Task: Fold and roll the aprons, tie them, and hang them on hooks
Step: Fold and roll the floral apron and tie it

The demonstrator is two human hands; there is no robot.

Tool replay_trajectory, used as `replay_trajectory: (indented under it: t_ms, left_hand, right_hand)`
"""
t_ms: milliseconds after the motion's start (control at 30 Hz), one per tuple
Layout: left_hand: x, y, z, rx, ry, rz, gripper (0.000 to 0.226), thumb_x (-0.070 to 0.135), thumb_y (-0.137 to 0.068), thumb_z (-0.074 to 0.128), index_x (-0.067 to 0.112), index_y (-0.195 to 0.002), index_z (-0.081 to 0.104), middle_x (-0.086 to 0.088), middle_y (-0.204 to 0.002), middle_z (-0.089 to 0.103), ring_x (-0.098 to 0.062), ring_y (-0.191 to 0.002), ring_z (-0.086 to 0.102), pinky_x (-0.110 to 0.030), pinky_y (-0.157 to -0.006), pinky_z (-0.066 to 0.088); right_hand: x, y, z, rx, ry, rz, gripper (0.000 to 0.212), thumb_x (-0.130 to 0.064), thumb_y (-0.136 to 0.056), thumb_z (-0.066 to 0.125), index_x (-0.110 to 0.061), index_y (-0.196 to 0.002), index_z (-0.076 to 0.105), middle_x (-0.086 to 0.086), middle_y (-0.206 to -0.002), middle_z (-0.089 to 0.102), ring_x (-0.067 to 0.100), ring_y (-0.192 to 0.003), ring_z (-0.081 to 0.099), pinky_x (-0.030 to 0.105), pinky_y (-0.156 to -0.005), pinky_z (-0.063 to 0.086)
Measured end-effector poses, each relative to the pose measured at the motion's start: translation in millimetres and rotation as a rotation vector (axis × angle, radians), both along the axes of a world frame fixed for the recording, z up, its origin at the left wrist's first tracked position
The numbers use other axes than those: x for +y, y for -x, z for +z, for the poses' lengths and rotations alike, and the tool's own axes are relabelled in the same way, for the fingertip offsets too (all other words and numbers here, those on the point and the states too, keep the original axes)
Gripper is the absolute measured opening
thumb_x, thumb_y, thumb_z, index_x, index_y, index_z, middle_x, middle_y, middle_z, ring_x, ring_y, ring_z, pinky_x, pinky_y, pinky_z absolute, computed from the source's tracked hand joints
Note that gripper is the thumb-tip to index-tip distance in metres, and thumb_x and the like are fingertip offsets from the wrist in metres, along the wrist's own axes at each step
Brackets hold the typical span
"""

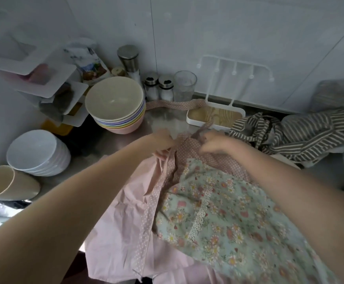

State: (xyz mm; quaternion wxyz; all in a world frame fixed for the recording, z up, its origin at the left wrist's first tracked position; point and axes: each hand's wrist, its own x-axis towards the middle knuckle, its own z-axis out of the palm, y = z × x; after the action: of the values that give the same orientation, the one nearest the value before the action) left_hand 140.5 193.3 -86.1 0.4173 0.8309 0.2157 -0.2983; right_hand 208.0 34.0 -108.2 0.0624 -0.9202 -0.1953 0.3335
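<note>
Creased matt cotton-like floral apron [218, 212]; brushed metal counter [163, 117]; smooth matt plastic bowls [115, 103]; clear glass tumbler [185, 85]

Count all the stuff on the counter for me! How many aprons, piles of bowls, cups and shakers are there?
Aprons: 2, the pink floral apron and the striped apron
Piles of bowls: 2, the pastel stack and the white stack
Cups: 2, the beige cup on its side and the clear glass
Shakers: 3, one tall steel shaker and two small shakers
Total: 9
</note>
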Motion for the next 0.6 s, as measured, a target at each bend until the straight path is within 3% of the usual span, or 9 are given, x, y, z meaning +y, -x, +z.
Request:
replay_trajectory:
  t_ms: [67, 100, 167, 200, 333, 367, 433, 533, 600]
  left_hand:
    - [5, 12, -3, 0.12, 0.078, -0.034, 0.019, 0.017, -0.095, 0.052, 0.0, -0.103, 0.052, -0.014, -0.092, 0.061, -0.024, -0.076, 0.061, -0.032, -0.066, 0.055]
    - [6, 18, -4, 0.164, 0.108, -0.056, 0.026, 0.017, -0.095, 0.051, -0.002, -0.113, 0.052, -0.017, -0.106, 0.062, -0.026, -0.086, 0.061, -0.034, -0.072, 0.055]
    - [9, 28, -9, 0.241, 0.158, -0.089, 0.034, 0.022, -0.096, 0.05, 0.0, -0.122, 0.052, -0.016, -0.121, 0.059, -0.021, -0.095, 0.057, -0.032, -0.079, 0.05]
    - [8, 32, -10, 0.263, 0.181, -0.103, 0.034, 0.025, -0.096, 0.05, 0.003, -0.122, 0.054, -0.012, -0.12, 0.059, -0.018, -0.095, 0.055, -0.031, -0.08, 0.049]
    - [13, 35, -7, 0.338, 0.292, -0.081, 0.03, 0.036, -0.091, 0.056, 0.014, -0.111, 0.052, 0.004, -0.113, 0.054, -0.013, -0.105, 0.051, -0.032, -0.089, 0.046]
    - [13, 36, -6, 0.347, 0.314, -0.067, 0.036, 0.038, -0.09, 0.057, 0.015, -0.116, 0.05, 0.007, -0.122, 0.052, -0.012, -0.113, 0.049, -0.033, -0.096, 0.043]
    - [15, 38, -5, 0.367, 0.347, -0.047, 0.056, 0.038, -0.089, 0.058, 0.019, -0.138, 0.039, 0.006, -0.145, 0.039, -0.016, -0.132, 0.038, -0.036, -0.11, 0.032]
    - [19, 46, 0, 0.427, 0.303, -0.112, 0.069, 0.03, -0.093, 0.053, 0.017, -0.149, 0.016, 0.005, -0.157, 0.012, -0.017, -0.145, 0.011, -0.035, -0.115, 0.016]
    - [27, 56, -1, 0.506, 0.273, -0.172, 0.076, 0.028, -0.091, 0.056, 0.016, -0.15, 0.011, 0.004, -0.158, 0.006, -0.017, -0.145, 0.006, -0.037, -0.117, 0.011]
  right_hand:
    - [12, 7, 5, 0.094, -0.11, -0.08, 0.069, -0.034, -0.08, 0.071, -0.01, -0.138, 0.042, 0.009, -0.138, 0.046, 0.025, -0.12, 0.049, 0.032, -0.098, 0.044]
    - [18, 11, 8, 0.119, -0.115, -0.069, 0.07, -0.032, -0.08, 0.072, -0.008, -0.138, 0.041, 0.01, -0.135, 0.048, 0.025, -0.115, 0.052, 0.029, -0.093, 0.045]
    - [27, 17, 13, 0.155, -0.073, -0.016, 0.059, -0.023, -0.082, 0.071, -0.003, -0.131, 0.045, 0.011, -0.102, 0.056, 0.02, -0.079, 0.056, 0.026, -0.064, 0.045]
    - [28, 17, 18, 0.199, -0.065, 0.002, 0.05, -0.019, -0.083, 0.07, -0.001, -0.124, 0.047, 0.009, -0.086, 0.052, 0.016, -0.065, 0.048, 0.024, -0.052, 0.038]
    - [26, -6, 39, 0.339, -0.348, -0.228, 0.012, -0.003, -0.089, 0.058, -0.006, -0.1, 0.053, 0.009, -0.067, 0.048, 0.008, -0.041, 0.045, 0.014, -0.032, 0.032]
    - [27, -12, 41, 0.308, -0.422, -0.299, 0.011, 0.0, -0.091, 0.054, -0.004, -0.101, 0.053, 0.013, -0.069, 0.053, 0.01, -0.04, 0.052, 0.015, -0.033, 0.04]
    - [32, -20, 32, 0.214, -0.468, -0.39, 0.02, -0.002, -0.094, 0.048, 0.001, -0.114, 0.051, 0.023, -0.086, 0.061, 0.025, -0.058, 0.067, 0.03, -0.051, 0.058]
    - [40, -7, 9, 0.094, -0.35, -0.362, 0.033, -0.001, -0.095, 0.04, 0.003, -0.128, 0.044, 0.019, -0.107, 0.056, 0.038, -0.092, 0.067, 0.043, -0.082, 0.056]
    - [43, 10, -8, 0.075, -0.239, -0.223, 0.029, -0.003, -0.095, 0.038, 0.003, -0.121, 0.048, 0.021, -0.113, 0.056, 0.035, -0.1, 0.062, 0.039, -0.084, 0.053]
